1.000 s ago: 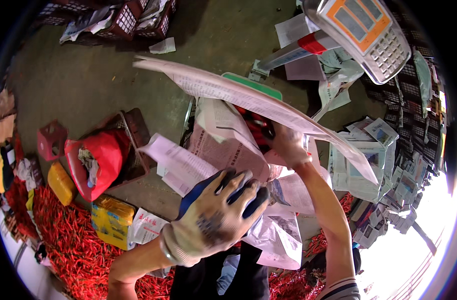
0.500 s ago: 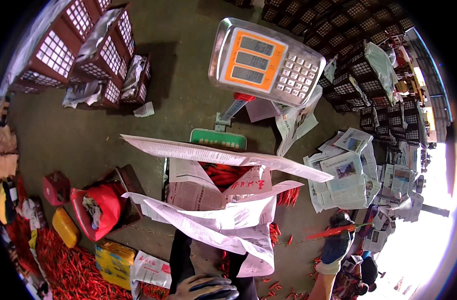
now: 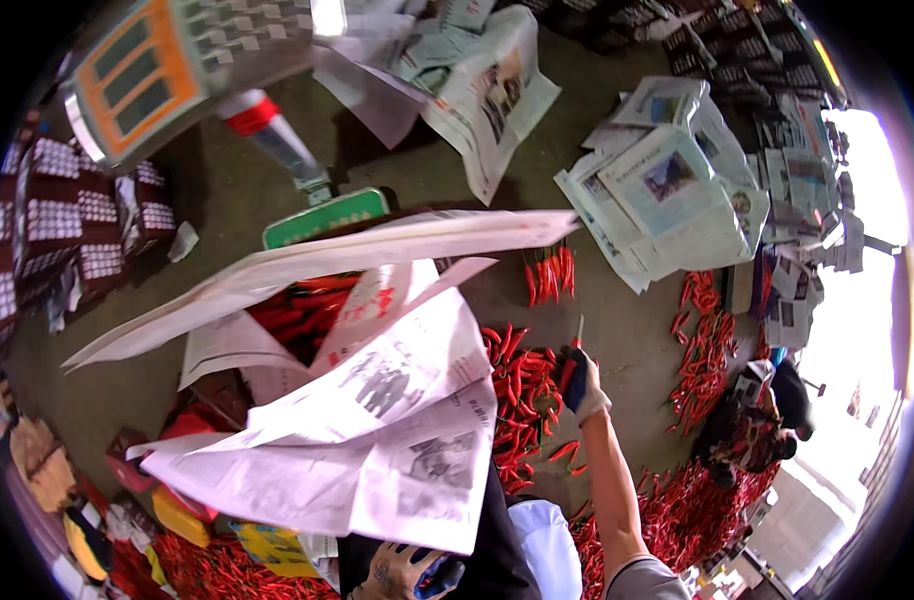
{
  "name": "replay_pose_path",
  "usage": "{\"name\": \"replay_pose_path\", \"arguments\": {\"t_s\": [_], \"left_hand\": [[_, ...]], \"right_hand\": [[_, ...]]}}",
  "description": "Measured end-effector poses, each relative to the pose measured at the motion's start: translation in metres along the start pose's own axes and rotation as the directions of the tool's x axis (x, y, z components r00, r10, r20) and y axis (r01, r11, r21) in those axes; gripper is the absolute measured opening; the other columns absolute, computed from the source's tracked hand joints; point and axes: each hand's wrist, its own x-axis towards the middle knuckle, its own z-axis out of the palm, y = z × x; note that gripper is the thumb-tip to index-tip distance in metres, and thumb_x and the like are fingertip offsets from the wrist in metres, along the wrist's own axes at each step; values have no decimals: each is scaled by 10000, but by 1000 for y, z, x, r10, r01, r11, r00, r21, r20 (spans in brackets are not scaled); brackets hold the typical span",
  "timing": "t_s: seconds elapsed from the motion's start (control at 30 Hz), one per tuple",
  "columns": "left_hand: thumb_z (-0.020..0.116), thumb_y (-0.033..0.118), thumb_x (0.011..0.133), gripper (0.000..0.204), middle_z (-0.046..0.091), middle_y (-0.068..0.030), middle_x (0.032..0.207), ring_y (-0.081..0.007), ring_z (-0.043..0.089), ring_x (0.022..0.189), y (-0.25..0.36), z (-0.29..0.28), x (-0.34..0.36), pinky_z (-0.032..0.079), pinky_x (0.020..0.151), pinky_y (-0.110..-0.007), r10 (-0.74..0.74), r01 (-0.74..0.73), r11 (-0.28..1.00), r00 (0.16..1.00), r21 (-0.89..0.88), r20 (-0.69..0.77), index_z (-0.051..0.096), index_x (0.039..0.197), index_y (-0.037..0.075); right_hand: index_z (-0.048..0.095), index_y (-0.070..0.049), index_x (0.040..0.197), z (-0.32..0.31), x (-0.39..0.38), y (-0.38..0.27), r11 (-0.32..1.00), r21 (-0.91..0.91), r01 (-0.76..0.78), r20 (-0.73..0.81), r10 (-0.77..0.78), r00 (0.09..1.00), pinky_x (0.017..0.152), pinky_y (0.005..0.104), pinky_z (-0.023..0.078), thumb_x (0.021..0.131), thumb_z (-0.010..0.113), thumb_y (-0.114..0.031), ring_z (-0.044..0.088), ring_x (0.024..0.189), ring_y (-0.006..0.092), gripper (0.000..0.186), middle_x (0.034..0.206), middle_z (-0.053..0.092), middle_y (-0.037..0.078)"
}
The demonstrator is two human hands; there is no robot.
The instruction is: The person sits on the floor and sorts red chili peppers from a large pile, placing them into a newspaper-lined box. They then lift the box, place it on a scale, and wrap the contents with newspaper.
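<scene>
Newspaper sheets (image 3: 397, 400) stand up and fold outward around a crate, mostly hidden beneath them, and red chili peppers (image 3: 302, 315) show in the gap between. My right hand (image 3: 580, 387), in a dark-and-light work glove, reaches out over the floor right of the crate. It is closed on a red chili pepper (image 3: 567, 373), partly hidden by the fingers. Just left of it lies a heap of loose chilies (image 3: 522, 390). Near the lower edge, my left hand (image 3: 405, 572), also gloved, rests by my dark-clothed leg, its fingers half bent and apart, with nothing visible in it.
Beyond the crate stands a scale with a display head (image 3: 167, 75) on a post and a green plate (image 3: 327, 217). Spread newspapers (image 3: 667, 190) lie at the right. Brown plastic crates (image 3: 67, 215) stack at left. Another person (image 3: 752, 430) crouches at the right among chilies.
The view has swung right, shifting scale and crate leftward. My right hand, still holding a chili, has moved nearer the loose chilies by the crate. My left hand's fingers have bent.
</scene>
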Motion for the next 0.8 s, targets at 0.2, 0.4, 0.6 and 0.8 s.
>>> {"name": "replay_pose_path", "arguments": {"t_s": [0.2,0.4,0.6,0.8], "left_hand": [[762,322,706,461,647,-123,1043,-301,630,951,-29,60,64,493,834,-415,-139,140,990,979,5,148,653,1098,106],[758,318,712,465,646,-125,1047,-301,629,955,-61,89,121,494,835,-414,-223,208,962,972,177,74,647,1109,105],[754,314,717,469,645,-127,1051,-301,627,960,-81,107,147,494,837,-414,-253,234,945,966,229,57,641,1120,103],[750,311,723,473,643,-128,1056,-301,626,964,-74,98,134,494,839,-413,-258,247,945,966,214,20,635,1131,101]], "right_hand": [[627,-17,1012,-63,185,51,592,-722,358,124,-398,909,649,381,485,876,608,-287,655,751,233,302,828,682,124],[630,-105,1031,0,229,16,41,-965,261,188,-584,790,799,485,490,808,619,-282,619,919,394,285,932,651,217],[622,-79,1035,30,253,-45,-273,-948,166,318,-754,575,800,481,493,805,643,-390,622,916,397,387,963,637,228],[595,-63,1023,-19,234,-21,84,-834,546,388,-615,687,780,493,479,848,591,-358,591,919,431,344,950,625,237]]}}
